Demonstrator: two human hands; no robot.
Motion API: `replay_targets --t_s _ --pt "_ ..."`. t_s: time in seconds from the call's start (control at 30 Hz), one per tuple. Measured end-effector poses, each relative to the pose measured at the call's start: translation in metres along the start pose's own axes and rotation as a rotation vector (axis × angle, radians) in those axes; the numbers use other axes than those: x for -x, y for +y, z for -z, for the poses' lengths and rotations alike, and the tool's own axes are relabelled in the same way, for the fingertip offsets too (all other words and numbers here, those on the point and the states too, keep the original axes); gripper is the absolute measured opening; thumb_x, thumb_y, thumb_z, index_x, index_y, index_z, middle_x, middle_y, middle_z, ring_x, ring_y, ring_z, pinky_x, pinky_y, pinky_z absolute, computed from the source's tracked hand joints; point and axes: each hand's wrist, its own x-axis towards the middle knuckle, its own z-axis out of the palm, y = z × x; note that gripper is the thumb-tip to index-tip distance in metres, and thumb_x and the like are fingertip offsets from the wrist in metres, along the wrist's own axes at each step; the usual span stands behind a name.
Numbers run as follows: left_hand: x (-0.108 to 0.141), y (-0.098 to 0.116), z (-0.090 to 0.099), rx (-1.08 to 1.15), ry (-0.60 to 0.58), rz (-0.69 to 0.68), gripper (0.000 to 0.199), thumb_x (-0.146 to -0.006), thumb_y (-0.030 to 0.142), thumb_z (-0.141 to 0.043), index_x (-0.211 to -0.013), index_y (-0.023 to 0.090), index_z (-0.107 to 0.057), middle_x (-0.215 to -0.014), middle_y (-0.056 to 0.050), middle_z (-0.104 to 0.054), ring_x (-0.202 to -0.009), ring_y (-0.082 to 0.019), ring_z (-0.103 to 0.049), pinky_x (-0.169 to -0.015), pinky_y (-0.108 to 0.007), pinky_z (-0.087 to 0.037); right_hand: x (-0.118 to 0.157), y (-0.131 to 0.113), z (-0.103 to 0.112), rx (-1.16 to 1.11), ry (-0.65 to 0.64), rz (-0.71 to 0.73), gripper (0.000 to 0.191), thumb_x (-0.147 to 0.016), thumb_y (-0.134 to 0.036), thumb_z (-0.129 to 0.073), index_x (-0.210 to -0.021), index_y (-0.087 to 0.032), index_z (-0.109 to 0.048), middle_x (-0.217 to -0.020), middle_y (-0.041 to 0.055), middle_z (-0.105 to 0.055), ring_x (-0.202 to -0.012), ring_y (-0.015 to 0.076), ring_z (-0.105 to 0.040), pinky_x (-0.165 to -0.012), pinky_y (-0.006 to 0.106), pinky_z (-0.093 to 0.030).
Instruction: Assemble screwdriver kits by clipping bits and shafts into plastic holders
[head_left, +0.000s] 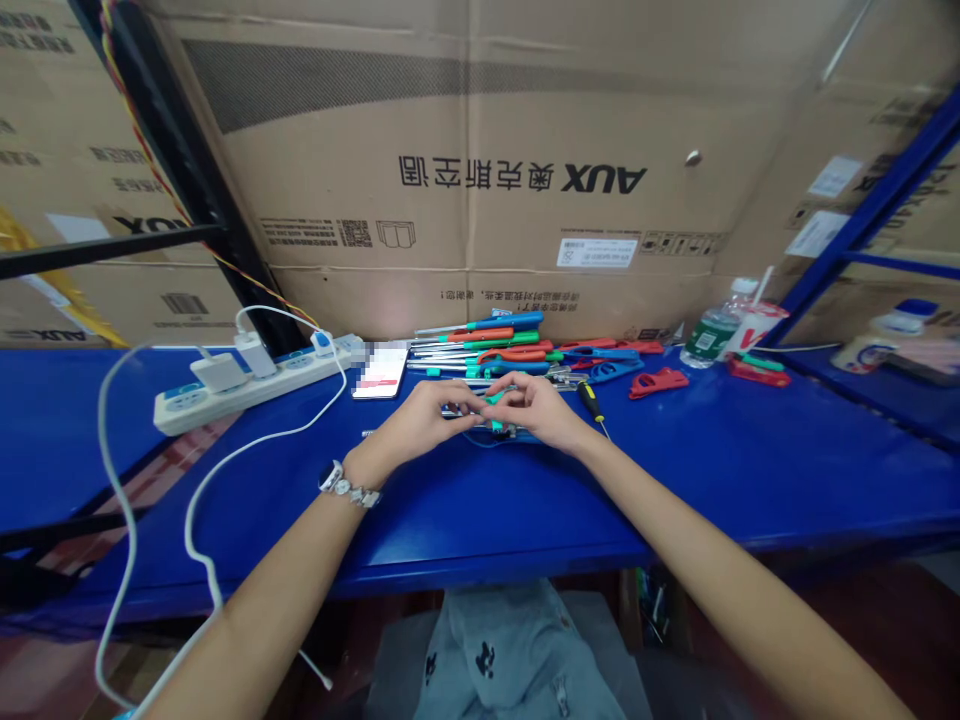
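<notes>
My left hand [431, 415] and my right hand [547, 408] meet over the blue table [480, 520], fingertips closed round a small green plastic piece [496, 426]. Fingers partly cover the piece, so its full shape is hidden. Beneath the hands lie thin metal rods and a blue part, only partly showing. Just behind is a pile of long metal-rod tools with blue, orange and green handles [517, 340]. A screwdriver [590, 402] with a yellow and black handle rests to the right of my right hand.
Red and blue plastic handle pieces [658, 382] lie right of the pile. A phone [381, 371] and a white power strip [255, 385] with chargers and cables are on the left. A bottle [709, 335] and a cup [754, 325] stand back right. Large cardboard boxes [480, 230] form the rear wall.
</notes>
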Motion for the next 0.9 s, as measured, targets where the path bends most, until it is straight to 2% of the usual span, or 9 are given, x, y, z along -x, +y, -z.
replay_targets --t_s 0.07,0.13,0.23,0.3,0.37,0.63,0.9 --pt "0.000 -0.002 0.002 -0.002 -0.007 0.007 0.012 -0.091 0.025 -0.070 -0.092 0.020 -0.080 -0.082 -0.004 -0.072 -0.074 -0.015 -0.065 -0.070 -0.029 -0.050 0.002 0.000 0.001 0.077 -0.009 0.053 0.037 -0.077 -0.046 -0.081 -0.096 -0.022 -0.060 -0.074 -0.0009 -0.068 -0.068 0.0168 -0.062 -0.068 0.032 -0.048" --pt "0.001 -0.005 0.005 -0.011 -0.015 0.024 0.010 -0.090 0.024 -0.071 -0.090 0.020 -0.080 -0.081 -0.003 -0.071 -0.073 -0.015 -0.065 -0.070 -0.029 -0.049 0.006 -0.002 0.002 0.239 0.041 0.128 0.022 -0.089 -0.041 -0.068 -0.096 -0.021 -0.062 -0.084 0.0025 -0.069 -0.077 0.0186 -0.064 -0.074 0.034 -0.049" --pt "0.004 -0.010 0.010 -0.047 -0.025 0.065 0.008 -0.088 0.023 -0.074 -0.089 0.020 -0.081 -0.084 -0.004 -0.071 -0.076 -0.016 -0.065 -0.073 -0.030 -0.050 0.018 -0.004 0.006 0.672 0.156 0.210 0.012 -0.098 -0.028 -0.053 -0.097 -0.021 -0.063 -0.097 0.0069 -0.067 -0.091 0.0225 -0.062 -0.085 0.041 -0.047" --pt "0.006 -0.012 0.011 -0.069 -0.041 0.088 0.007 -0.087 0.022 -0.074 -0.088 0.020 -0.081 -0.084 -0.004 -0.070 -0.077 -0.016 -0.064 -0.073 -0.030 -0.050 0.027 -0.003 0.006 0.960 0.134 0.216 0.013 -0.100 -0.027 -0.052 -0.101 -0.020 -0.063 -0.104 0.0094 -0.065 -0.100 0.0263 -0.059 -0.091 0.045 -0.045" --pt "0.006 -0.012 0.011 -0.084 -0.055 0.100 0.007 -0.087 0.021 -0.074 -0.088 0.020 -0.081 -0.083 -0.003 -0.068 -0.076 -0.016 -0.063 -0.072 -0.029 -0.050 0.033 -0.001 0.005 1.121 0.068 0.194 0.016 -0.102 -0.029 -0.051 -0.108 -0.019 -0.062 -0.108 0.0108 -0.064 -0.104 0.0286 -0.057 -0.091 0.046 -0.044" --pt "0.004 -0.016 0.002 -0.163 -0.104 0.092 0.011 -0.090 0.016 -0.071 -0.091 0.018 -0.081 -0.079 -0.002 -0.064 -0.068 -0.013 -0.058 -0.066 -0.027 -0.045 0.033 0.007 0.004 1.229 -0.071 0.105 0.030 -0.108 -0.035 -0.037 -0.123 -0.020 -0.058 -0.112 0.0127 -0.060 -0.105 0.0293 -0.056 -0.091 0.045 -0.043" --pt "0.002 -0.018 -0.003 -0.213 -0.144 0.102 0.013 -0.091 0.017 -0.069 -0.093 0.018 -0.081 -0.081 -0.003 -0.067 -0.069 -0.013 -0.060 -0.069 -0.027 -0.048 0.032 0.011 0.007 1.207 -0.091 0.110 0.033 -0.109 -0.037 -0.032 -0.124 -0.020 -0.057 -0.112 0.0121 -0.059 -0.104 0.0287 -0.053 -0.092 0.044 -0.041"
